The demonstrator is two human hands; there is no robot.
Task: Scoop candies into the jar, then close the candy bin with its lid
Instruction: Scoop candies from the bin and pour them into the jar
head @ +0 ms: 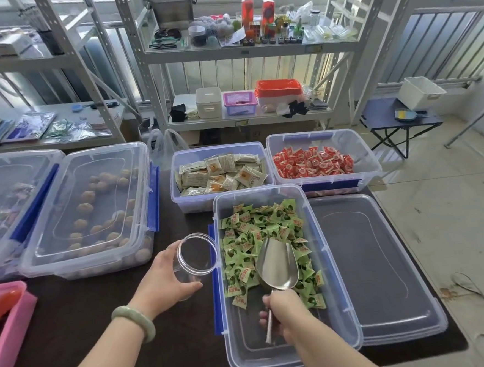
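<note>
Head: jar [196, 258] at edge of bin [257, 190]

You had nothing legible in view. The green candies [256, 239] just past the scoop [276, 264] gripped by your right hand [281, 309] carried red print on their wrappers, too small to read. The red-and-white candies [314, 162] and pale packets [223, 173], in bins farther beyond that grip, also bore print that stayed unreadable. The shelf-edge tag [313, 48], farthest out, was blurred.

Shiny metal scoop [276, 264], clear glossy plastic jar [196, 258] and bin [336, 277].
</note>
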